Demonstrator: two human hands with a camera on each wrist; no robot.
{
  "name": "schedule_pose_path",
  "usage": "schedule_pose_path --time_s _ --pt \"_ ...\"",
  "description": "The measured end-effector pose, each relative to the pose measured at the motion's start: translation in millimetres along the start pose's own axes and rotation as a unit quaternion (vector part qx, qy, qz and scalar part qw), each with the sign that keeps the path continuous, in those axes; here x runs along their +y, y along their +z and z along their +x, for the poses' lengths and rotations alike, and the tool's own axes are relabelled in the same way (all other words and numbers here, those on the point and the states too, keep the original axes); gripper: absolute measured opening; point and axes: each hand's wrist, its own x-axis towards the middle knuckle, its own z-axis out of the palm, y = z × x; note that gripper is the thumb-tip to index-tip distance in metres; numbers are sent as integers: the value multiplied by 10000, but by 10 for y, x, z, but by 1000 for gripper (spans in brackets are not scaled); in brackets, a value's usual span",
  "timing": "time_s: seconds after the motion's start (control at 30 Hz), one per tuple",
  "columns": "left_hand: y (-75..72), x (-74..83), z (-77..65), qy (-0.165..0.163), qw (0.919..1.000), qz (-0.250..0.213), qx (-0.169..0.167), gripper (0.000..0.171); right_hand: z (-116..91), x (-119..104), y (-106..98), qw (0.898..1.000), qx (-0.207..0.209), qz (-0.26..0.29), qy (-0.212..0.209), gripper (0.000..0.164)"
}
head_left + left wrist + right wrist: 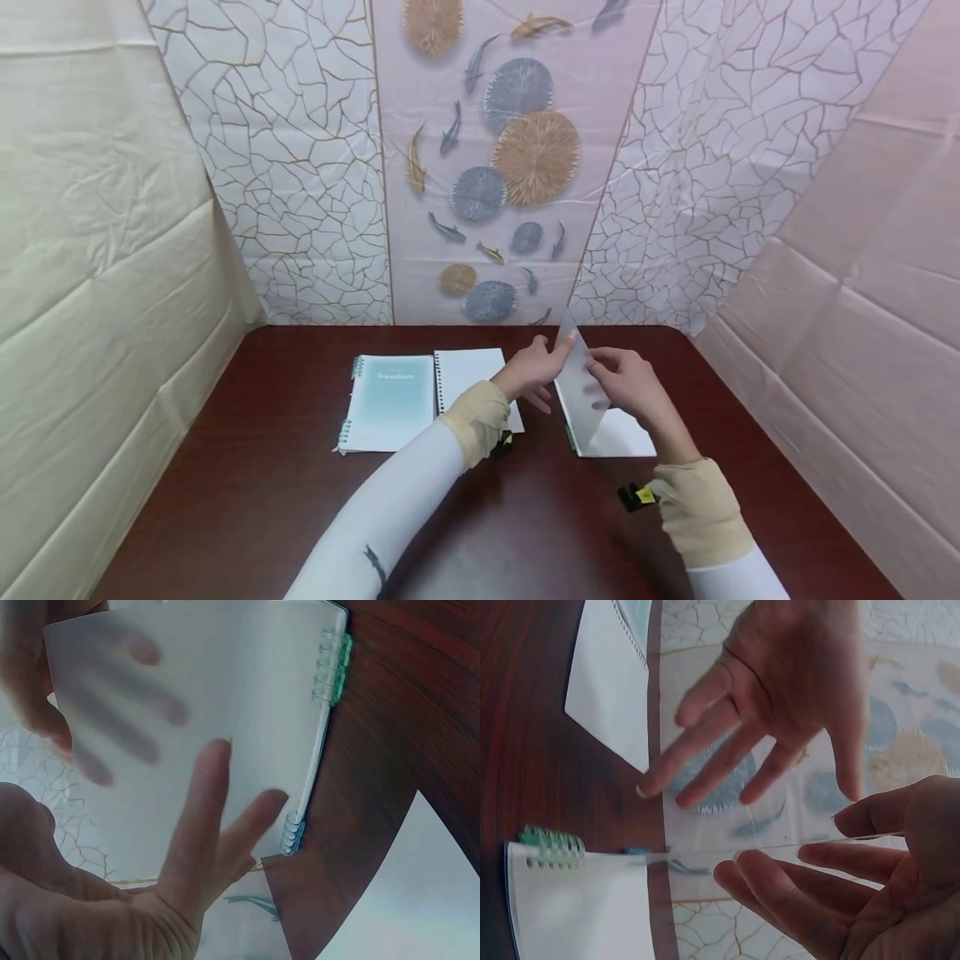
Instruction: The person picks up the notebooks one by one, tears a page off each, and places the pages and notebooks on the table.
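Observation:
A translucent cover sheet [577, 392] stands raised from a ring-bound notebook [624, 435] at the right of the table. My right hand [628, 382] pinches this sheet near its free edge, thumb on one face and fingers on the other. Through the sheet, the right fingers show as blurred shapes in the left wrist view. Green rings [334, 671] and pale blue rings [292, 834] bind the notebook along its spine. On the sheet's left side is my left hand [534, 371], fingers spread and thumb extended close to the upper edge, gripping nothing.
Left of centre lies a teal-and-white notebook cover [393, 408] printed "freedom", with rings on its left side. Beside it is a white page [468, 375] with a row of binding holes, partly behind the left forearm. A patterned cloth [480, 242] hangs behind the dark red table [262, 508].

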Motion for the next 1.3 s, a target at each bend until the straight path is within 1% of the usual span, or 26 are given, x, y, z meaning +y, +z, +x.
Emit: schedule_pose_path --time_s 0.1,0.17,0.33,0.4,0.5,0.6,0.7,0.73,0.8,0.83,0.9,1.0,1.1,1.17,1.27,1.3 --pt "-48 11 -33 33 9993 -284 -253 106 -16 -40 44 9997 -135 226 8 52" --pt "-84 18 -33 41 9986 -391 -366 106 -16 -56 67 9987 -275 432 -7 55" --pt "-131 34 -38 68 9980 -468 -429 99 12 -30 107 9919 -667 1084 -15 59" --pt "-136 37 -46 63 9980 -450 -434 96 32 14 109 9899 -756 1198 -6 60" --pt "-143 35 -52 29 9984 -406 -387 93 69 104 103 9903 -720 1187 13 62" --pt "-152 31 -54 38 9994 -199 -282 88 109 214 87 9947 -538 872 0 60" --pt "-163 19 -48 46 9999 77 -114 81 161 350 67 9989 -295 351 -80 58" --pt "-163 14 -47 25 9999 157 -65 76 180 401 58 9994 -238 192 -129 58" --pt "-170 -3 -47 -53 9996 279 26 73 219 507 38 9997 -88 -159 -185 58" --pt "-176 -13 -48 -94 9994 338 69 75 238 557 27 9992 -28 -351 -209 60" --pt "-191 -35 -49 -139 9986 483 154 81 265 649 -1 9971 37 -711 -280 63" --pt "-230 -75 -52 -167 9967 750 269 91 296 754 -38 9913 108 -1236 -448 68" --pt "-275 -121 -52 -219 9943 959 399 97 327 833 -66 9862 103 -1508 -672 77" --pt "-305 -160 -50 -266 9923 1114 470 100 354 885 -72 9823 123 -1688 -806 85" --pt "-343 -218 -55 -313 9899 1272 537 106 396 979 -77 9763 206 -1997 -803 101" --pt "-354 -234 -57 -313 9879 1411 567 108 406 1008 -76 9748 243 -2078 -773 105"
